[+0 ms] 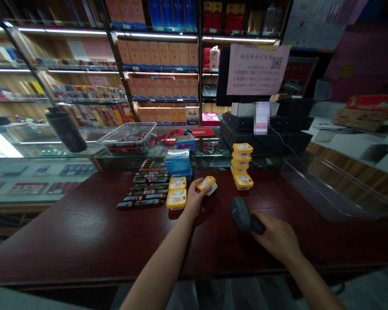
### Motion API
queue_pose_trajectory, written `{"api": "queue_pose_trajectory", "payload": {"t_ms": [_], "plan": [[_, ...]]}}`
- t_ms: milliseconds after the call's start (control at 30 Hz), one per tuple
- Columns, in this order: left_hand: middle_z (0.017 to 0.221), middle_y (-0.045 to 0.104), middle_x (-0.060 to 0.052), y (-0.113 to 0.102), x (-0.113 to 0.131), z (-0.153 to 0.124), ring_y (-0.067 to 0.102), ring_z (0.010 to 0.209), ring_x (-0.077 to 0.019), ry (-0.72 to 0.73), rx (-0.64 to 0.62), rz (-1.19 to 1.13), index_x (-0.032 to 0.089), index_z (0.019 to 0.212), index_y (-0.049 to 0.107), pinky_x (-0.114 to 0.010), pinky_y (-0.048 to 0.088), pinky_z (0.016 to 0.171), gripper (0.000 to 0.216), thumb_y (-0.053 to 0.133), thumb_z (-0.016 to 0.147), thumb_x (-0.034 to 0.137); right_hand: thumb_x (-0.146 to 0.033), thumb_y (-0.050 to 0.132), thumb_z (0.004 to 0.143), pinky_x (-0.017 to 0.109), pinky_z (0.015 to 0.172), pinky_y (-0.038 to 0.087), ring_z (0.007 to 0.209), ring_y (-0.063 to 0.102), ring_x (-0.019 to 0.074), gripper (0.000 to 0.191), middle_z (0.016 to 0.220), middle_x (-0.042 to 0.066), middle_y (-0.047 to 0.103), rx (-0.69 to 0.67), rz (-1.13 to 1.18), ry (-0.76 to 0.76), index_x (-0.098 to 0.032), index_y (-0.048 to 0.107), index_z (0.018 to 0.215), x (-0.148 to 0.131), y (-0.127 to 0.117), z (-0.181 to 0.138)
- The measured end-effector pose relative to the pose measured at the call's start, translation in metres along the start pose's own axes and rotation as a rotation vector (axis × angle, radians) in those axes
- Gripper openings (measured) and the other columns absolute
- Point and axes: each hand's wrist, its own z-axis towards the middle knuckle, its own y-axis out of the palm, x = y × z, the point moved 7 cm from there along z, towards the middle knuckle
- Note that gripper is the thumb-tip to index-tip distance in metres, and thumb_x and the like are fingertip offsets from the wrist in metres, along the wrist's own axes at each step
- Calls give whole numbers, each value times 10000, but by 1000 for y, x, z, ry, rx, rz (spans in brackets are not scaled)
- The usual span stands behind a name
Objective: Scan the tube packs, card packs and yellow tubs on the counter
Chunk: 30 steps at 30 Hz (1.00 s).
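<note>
In my left hand [195, 199] is a small plastic tub with a yellow lid [207, 184], tilted and raised over the dark red-brown table. My right hand [276, 234] grips the handle of a black barcode scanner [242, 214], its head pointing up and to the left. Two more yellow-lidded tubs [176, 198] lie just left of my left hand. A stack of such tubs [241, 160] stands behind the scanner, with one tub [244, 181] in front of it. Left of the two tubs are rows of slim dark packets [148, 189], beside a pile of blue packs [177, 162].
A clear plastic bin [330, 185] sits at the right of the table [93, 241]. On the glass counter behind stand a clear tray [129, 135] of packets and a black cash drawer [245, 140] under a monitor [223, 77] with a paper notice. Stocked shelves line the back.
</note>
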Motion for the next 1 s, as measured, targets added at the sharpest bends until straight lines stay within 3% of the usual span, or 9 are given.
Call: {"api": "queue_pose_trajectory", "payload": {"t_ms": [167,367,633,833,933,1000], "plan": [[1098,630,-89,1,7,-2,614,993,-218,8,26,118,180,1088,564,-370,487,889,562,801,609,356,-233,520,814,308,736,505,866,669,208,374,998,63,712,52,-92,-118,-204,576,1182,10,16,-9],[1046,634,-77,14,17,-3,616,968,-222,121,-20,237,173,1033,585,-396,482,897,546,814,569,348,-224,522,795,294,719,500,828,667,194,371,963,46,715,109,-68,-90,-215,586,1160,15,20,-8],[1050,634,-80,93,22,19,625,972,-228,76,-258,107,180,1022,515,-410,491,892,666,869,464,268,-237,522,801,305,727,504,842,668,203,350,998,61,710,153,-69,-60,-200,591,1143,18,25,-8],[1061,622,-86,150,-1,48,628,962,-231,28,-434,23,184,1013,472,-459,478,889,705,882,442,234,-227,520,802,315,729,509,819,667,202,350,969,52,710,152,-55,-50,-194,588,1144,18,22,-8],[1110,596,-87,164,-12,50,613,994,-236,70,-503,29,202,1028,457,-471,463,901,713,877,453,235,-219,524,798,312,732,507,827,667,202,360,976,51,708,144,-47,-47,-195,584,1153,18,21,-8],[1116,574,-82,162,-14,50,585,1035,-245,154,-451,128,206,1025,474,-474,437,933,708,878,445,233,-215,524,794,307,729,507,827,668,200,361,975,49,709,143,-43,-44,-199,584,1149,18,21,-8]]}}
